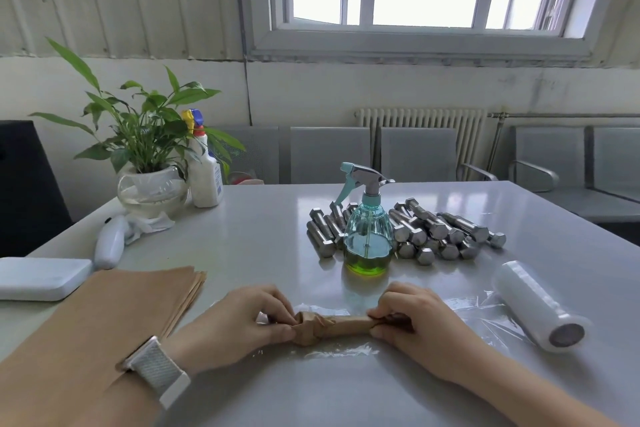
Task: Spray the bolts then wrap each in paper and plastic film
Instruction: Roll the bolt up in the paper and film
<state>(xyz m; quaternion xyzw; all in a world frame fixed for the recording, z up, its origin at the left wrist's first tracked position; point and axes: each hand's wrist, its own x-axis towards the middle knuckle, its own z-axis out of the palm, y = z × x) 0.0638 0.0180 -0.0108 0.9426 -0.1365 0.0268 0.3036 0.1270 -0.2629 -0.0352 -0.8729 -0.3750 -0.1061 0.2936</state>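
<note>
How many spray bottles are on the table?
2. The clear blue spray bottle with green liquid stands mid-table, in front of the pile of bolts. The white spray bottle stands far left beside the potted plant. None seems hidden.

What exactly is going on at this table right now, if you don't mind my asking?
A person is wrapping bolts. The left hand and right hand pinch the two ends of a paper-wrapped bolt, which lies on a sheet of plastic film pulled from the film roll. Behind it stand a spray bottle and a pile of bare bolts; a stack of brown paper lies at the left.
</note>
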